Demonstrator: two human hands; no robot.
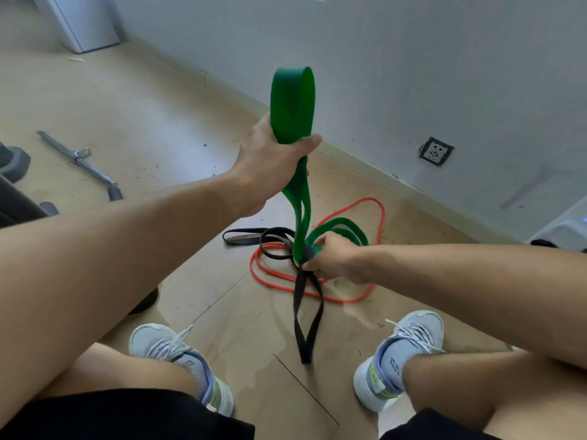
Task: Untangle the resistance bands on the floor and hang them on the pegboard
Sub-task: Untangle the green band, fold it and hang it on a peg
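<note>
A wide green band (290, 103) rises from the floor, its looped end standing above my left hand (270, 157), which grips it tight. Lower down the green band runs into a knot with a black band (306, 312) and a thin red band (374, 223). My right hand (333, 258) pinches the tangle at the knot, fingers closed on the black and green strands. The black band hangs in a long loop toward my feet, and another black loop lies flat to the left. The red band lies in loose coils on the wooden floor. No pegboard is in view.
A metal bar with a clip (79, 160) lies on the floor at the left. A white wall with a socket (435, 152) runs along the right. A white cabinet (85, 23) stands at the far left corner. My two shoes (178, 350) are planted near the bands.
</note>
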